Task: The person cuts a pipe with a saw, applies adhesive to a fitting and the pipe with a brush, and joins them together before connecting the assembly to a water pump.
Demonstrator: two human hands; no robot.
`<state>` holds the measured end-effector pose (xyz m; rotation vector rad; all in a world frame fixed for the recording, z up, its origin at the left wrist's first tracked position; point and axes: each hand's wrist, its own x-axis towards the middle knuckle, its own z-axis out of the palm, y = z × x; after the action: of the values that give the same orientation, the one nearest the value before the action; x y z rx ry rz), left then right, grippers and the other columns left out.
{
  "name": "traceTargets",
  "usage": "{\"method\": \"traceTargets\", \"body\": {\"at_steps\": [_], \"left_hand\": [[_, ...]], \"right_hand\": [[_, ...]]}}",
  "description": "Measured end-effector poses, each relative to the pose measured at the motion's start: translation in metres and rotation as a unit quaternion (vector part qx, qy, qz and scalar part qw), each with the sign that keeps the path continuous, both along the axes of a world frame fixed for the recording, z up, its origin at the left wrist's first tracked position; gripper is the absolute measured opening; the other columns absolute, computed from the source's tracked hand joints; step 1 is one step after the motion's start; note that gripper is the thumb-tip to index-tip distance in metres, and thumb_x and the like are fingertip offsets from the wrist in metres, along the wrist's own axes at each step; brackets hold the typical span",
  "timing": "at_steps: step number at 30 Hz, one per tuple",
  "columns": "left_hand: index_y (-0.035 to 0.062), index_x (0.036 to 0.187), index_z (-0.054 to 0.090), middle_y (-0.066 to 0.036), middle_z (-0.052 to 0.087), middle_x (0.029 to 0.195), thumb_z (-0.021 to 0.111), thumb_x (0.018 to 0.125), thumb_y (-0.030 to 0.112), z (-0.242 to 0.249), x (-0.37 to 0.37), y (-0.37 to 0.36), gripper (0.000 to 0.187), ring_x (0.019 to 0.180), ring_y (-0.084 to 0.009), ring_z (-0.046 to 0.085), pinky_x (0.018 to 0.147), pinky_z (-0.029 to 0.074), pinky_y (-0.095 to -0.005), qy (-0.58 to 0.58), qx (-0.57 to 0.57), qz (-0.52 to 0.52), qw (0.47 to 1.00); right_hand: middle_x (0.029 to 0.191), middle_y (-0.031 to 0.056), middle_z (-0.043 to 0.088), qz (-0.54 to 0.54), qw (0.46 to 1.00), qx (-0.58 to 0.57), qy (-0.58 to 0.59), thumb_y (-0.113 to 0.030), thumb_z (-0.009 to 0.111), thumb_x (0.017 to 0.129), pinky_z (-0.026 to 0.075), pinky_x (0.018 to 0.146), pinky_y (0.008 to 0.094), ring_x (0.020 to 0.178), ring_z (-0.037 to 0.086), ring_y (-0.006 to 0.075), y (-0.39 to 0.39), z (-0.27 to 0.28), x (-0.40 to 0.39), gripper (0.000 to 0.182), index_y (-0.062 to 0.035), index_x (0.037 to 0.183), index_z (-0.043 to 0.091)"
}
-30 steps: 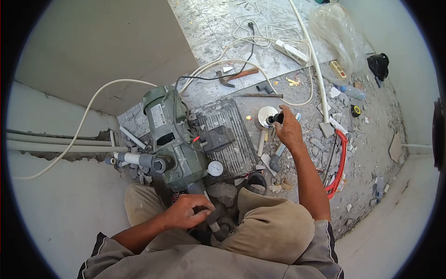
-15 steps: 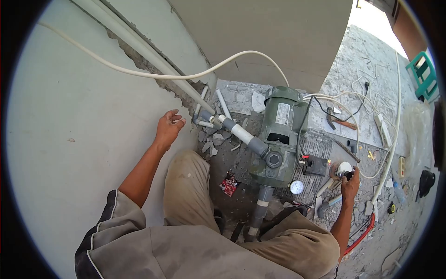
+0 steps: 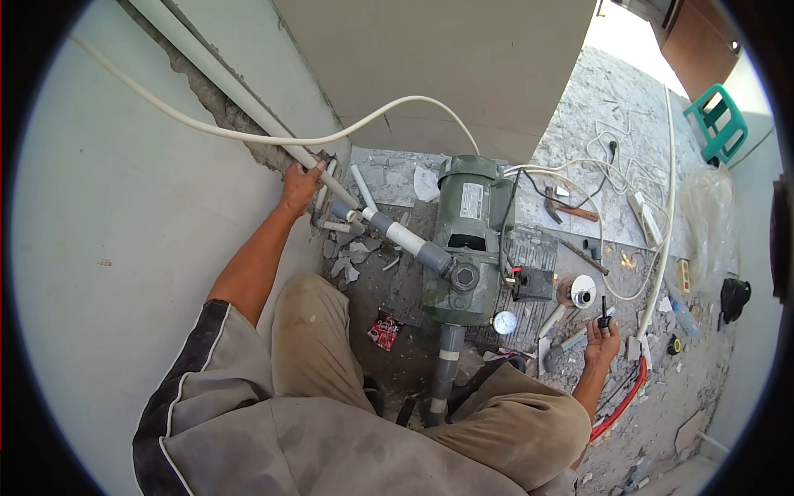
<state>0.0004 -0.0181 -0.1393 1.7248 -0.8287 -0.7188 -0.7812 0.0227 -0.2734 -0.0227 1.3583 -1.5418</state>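
My left hand (image 3: 302, 188) has its fingers around the lower part of a long white pipe (image 3: 240, 97) that runs down the broken wall. On the right, my right hand (image 3: 602, 341) grips a black cap with a thin brush (image 3: 605, 314), held upright. Just above and left of it stands an open round can (image 3: 581, 292). Between my hands is a green water pump (image 3: 467, 240), with a white and grey pipe (image 3: 407, 237) joined to it and a pressure gauge (image 3: 504, 322) at its side.
A hammer (image 3: 571, 210), a power strip (image 3: 645, 219) and white cables lie on the dusty floor. A red packet (image 3: 384, 330) is near my knee. Further off are a green stool (image 3: 718, 122) and a clear plastic bag (image 3: 710, 223). A white cable (image 3: 364, 128) hangs across the view.
My left hand has moved up onto the long pipe and closed around it. My right hand has lifted the black brush cap away from the can, toward me. The view has shifted slightly right.
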Motion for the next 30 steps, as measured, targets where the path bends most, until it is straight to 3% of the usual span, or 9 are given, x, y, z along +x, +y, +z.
{"method": "traceTargets", "body": {"at_steps": [3, 9, 19, 25, 30], "left_hand": [[0.0039, 0.118, 0.061, -0.008, 0.065, 0.109, 0.074, 0.096, 0.022, 0.011, 0.002, 0.004, 0.031, 0.102, -0.0188, 0.065, 0.082, 0.060, -0.0361, -0.017, -0.017, -0.012, 1.000], [0.0054, 0.113, 0.065, -0.004, 0.067, 0.102, 0.075, 0.095, 0.022, 0.071, 0.002, 0.002, 0.026, 0.094, -0.0151, 0.065, 0.077, 0.056, -0.0309, -0.044, -0.070, -0.028, 0.996], [0.0034, 0.119, 0.066, -0.006, 0.073, 0.102, 0.074, 0.098, 0.025, 0.160, 0.010, 0.032, 0.032, 0.098, -0.0149, 0.070, 0.081, 0.060, -0.0324, -0.080, -0.150, -0.062, 0.984], [-0.0017, 0.120, 0.065, -0.010, 0.075, 0.099, 0.072, 0.098, 0.024, 0.194, -0.017, 0.076, 0.034, 0.093, -0.0158, 0.071, 0.076, 0.060, -0.0314, -0.076, -0.178, -0.095, 0.977], [-0.0024, 0.119, 0.065, -0.011, 0.075, 0.097, 0.073, 0.098, 0.023, 0.205, -0.050, 0.106, 0.034, 0.092, -0.0165, 0.072, 0.075, 0.062, -0.0325, -0.055, -0.170, -0.121, 0.977]], "right_hand": [[0.105, 0.0135, 0.071, 0.058, 0.997, -0.045, -0.021, -0.023, 0.065, 0.100, 0.063, 0.084, 0.0430, 0.084, 0.071, 0.0256, 0.005, 0.023, 0.004, 0.033, -0.0070, 0.128, 0.056], [0.109, 0.0137, 0.071, 0.199, 0.960, -0.198, -0.011, -0.018, 0.060, 0.103, 0.065, 0.083, 0.0429, 0.088, 0.073, 0.0266, -0.016, 0.142, 0.076, 0.040, -0.0043, 0.139, 0.051], [0.109, 0.0199, 0.068, 0.412, 0.873, -0.259, -0.032, -0.012, 0.061, 0.100, 0.065, 0.081, 0.0442, 0.087, 0.073, 0.0300, -0.065, 0.288, 0.237, 0.052, -0.0010, 0.145, 0.039], [0.104, 0.0172, 0.065, 0.458, 0.859, -0.228, -0.016, -0.010, 0.062, 0.100, 0.065, 0.077, 0.0420, 0.086, 0.072, 0.0298, -0.045, 0.314, 0.346, 0.056, 0.0023, 0.147, 0.034], [0.104, 0.0140, 0.061, 0.423, 0.885, -0.194, 0.031, -0.007, 0.066, 0.097, 0.063, 0.075, 0.0360, 0.084, 0.070, 0.0233, 0.017, 0.266, 0.432, 0.059, 0.0035, 0.146, 0.034]]}}
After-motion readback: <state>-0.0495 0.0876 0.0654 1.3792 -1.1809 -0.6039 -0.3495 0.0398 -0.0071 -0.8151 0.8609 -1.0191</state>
